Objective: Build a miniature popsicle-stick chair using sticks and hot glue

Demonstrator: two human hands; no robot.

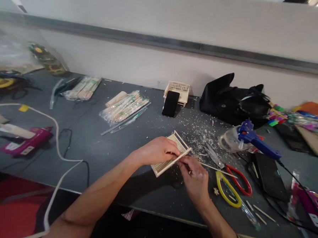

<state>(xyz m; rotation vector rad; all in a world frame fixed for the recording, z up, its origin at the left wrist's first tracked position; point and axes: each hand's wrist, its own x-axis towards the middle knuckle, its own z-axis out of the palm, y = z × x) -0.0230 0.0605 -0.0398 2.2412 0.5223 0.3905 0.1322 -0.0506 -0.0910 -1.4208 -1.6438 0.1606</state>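
Note:
A small slatted piece built of thin wooden sticks is tilted above the table in front of me. My left hand reaches over it, fingers bent and closed on its slats and rail. My right hand pinches at the near right corner, thumb and fingers together; whether a small part sits between the fingertips is hidden. A thin stick runs from behind my right hand across the scissors, which have one red and one yellow handle. A finished-looking mini stick bench stands at the back, a black phone leaning on it.
Wood crumbs litter the middle. A blue glue gun rests on a clear jar at right, near a black bag. Packs of sticks lie left of centre. A white cable and magenta glue gun are at left.

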